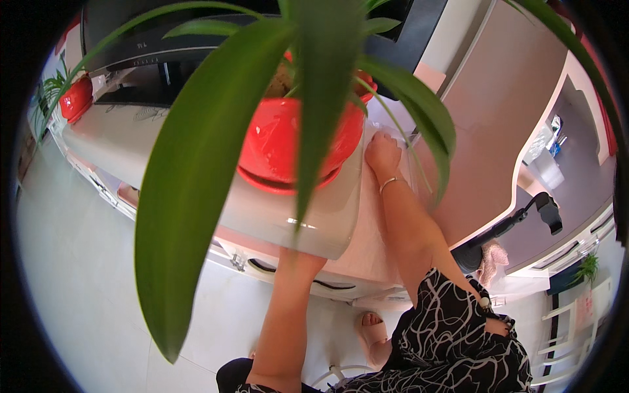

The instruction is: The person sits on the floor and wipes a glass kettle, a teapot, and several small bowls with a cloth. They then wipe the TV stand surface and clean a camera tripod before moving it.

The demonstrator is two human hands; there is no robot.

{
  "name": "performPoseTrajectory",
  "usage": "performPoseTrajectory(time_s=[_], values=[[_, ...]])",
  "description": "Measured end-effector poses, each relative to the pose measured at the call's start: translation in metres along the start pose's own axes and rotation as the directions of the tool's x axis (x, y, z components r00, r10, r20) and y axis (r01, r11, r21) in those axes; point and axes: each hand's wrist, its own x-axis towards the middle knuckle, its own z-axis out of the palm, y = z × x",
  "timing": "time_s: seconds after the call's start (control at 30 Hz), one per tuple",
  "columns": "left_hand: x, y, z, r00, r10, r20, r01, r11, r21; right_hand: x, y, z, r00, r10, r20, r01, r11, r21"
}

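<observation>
A red glazed flower pot (270,142) with a matching saucer (265,184) sits on a glossy pale top (314,216). Long green leaves (196,172) of the potted plant hang close to my view and cover part of the pot. My left forearm (287,309) reaches in beneath the front edge of this top, so my left hand is out of view. To the right of the pot, my right hand (383,152) rests on the pink cabinet surface (371,226) along the top's side edge. Its fingers look curled, but whether they grip anything is unclear.
A black television (196,54) stands behind the pot. Farther left is another red pot (77,98) with a plant. A curved pink panel (491,123) rises at right, near a black clamp on an arm (548,213). White chairs (570,334) stand at lower right.
</observation>
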Motion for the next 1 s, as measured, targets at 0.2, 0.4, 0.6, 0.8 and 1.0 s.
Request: performPoseTrajectory(time_s=[0.2, 0.4, 0.6, 0.8, 1.0], values=[[0.008, 0.01, -0.025, 0.997, -0.078, -0.018, 0.079, 0.994, 0.076, 0.012, -0.008, -0.021, 0.913, -0.018, 0.408, 0.023, 1.0, -0.007], [0.01, 0.01, -0.031, 0.998, -0.025, -0.05, 0.029, 0.997, 0.069, -0.017, -0.015, -0.019, 0.859, 0.069, 0.508, -0.06, 0.998, -0.034], [0.011, 0.011, -0.028, 0.997, -0.068, -0.03, 0.068, 0.998, 0.017, -0.022, -0.014, -0.021, 0.848, -0.081, 0.523, 0.04, 0.995, 0.091], [0.009, 0.016, -0.028, 0.994, -0.101, -0.047, 0.102, 0.995, 0.022, -0.05, -0.038, -0.059, 0.915, -0.141, 0.378, 0.099, 0.987, 0.129], [0.007, 0.031, -0.028, 0.993, -0.111, -0.041, 0.112, 0.993, 0.024, -0.064, -0.043, -0.043, 0.843, -0.317, 0.435, 0.189, 0.931, 0.311]])
